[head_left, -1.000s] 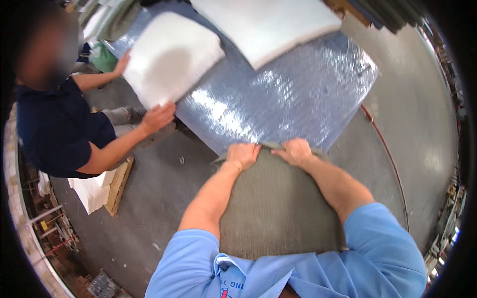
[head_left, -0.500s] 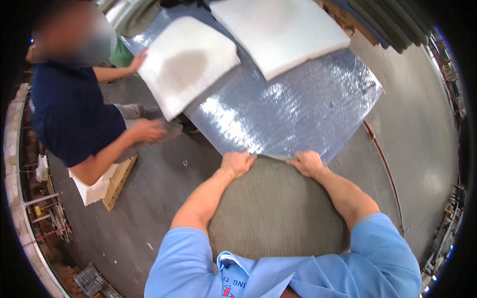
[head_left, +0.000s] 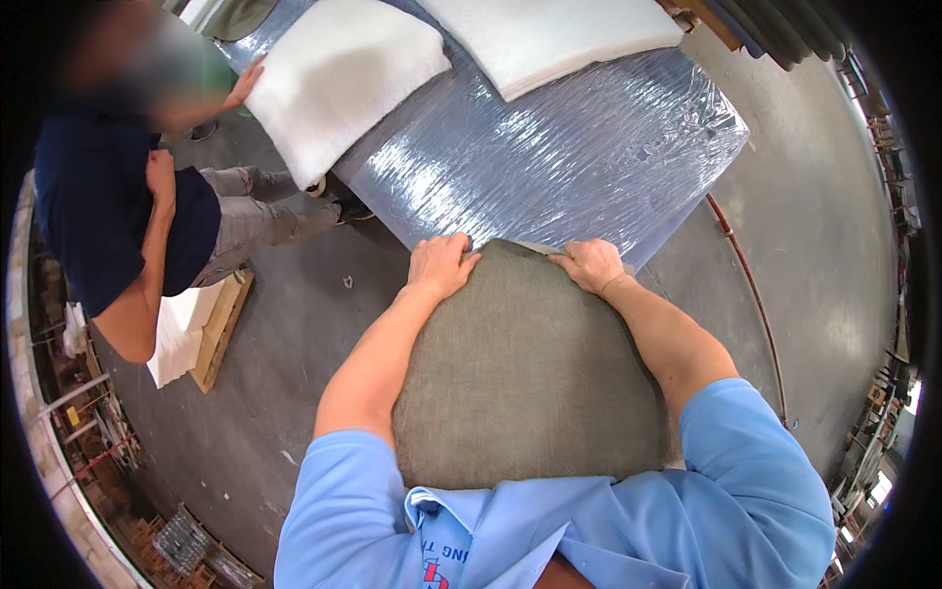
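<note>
Grey-green cloth [head_left: 530,368], held
Left hand [head_left: 442,265] and right hand [head_left: 594,265] grip its far edge, near the counter's [head_left: 549,157] near corner.

Fabric [head_left: 530,373] before table [head_left: 569,147], pads [head_left: 343,88] on table

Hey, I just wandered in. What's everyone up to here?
Someone in a light blue shirt grips the far edge of a grey-green sheet with both hands, the left hand and the right hand set apart along it. Beyond is a wide surface wrapped in shiny clear plastic, with two white pads, one at left and one farther right. A co-worker in a dark top has one hand at the left pad's edge.
</note>
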Action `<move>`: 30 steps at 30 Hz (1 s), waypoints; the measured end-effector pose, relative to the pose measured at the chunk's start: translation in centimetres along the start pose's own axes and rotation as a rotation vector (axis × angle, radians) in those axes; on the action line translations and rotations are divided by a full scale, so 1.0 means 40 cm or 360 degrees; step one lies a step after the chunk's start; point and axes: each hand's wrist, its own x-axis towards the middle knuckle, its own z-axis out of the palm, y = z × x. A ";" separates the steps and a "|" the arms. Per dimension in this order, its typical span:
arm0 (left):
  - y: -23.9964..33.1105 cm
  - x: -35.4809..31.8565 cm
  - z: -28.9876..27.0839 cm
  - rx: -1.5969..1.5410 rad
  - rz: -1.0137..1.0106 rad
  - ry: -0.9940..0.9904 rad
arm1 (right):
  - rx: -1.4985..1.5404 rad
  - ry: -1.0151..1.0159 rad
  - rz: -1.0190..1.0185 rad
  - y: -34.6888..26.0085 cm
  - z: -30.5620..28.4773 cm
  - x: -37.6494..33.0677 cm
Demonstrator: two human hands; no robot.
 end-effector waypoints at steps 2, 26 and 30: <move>-0.013 -0.061 -0.045 -0.0053 0.0079 0.0375 | -0.0022 0.0072 -0.0063 0.017 -0.014 0.007; -0.037 -0.192 -0.025 -0.0572 -0.0340 -0.0712 | 0.0158 0.0044 -0.0072 0.035 0.010 0.008; -0.018 -0.172 -0.035 -0.0342 -0.0393 -0.0361 | 0.0053 0.0115 -0.0103 0.027 0.005 0.011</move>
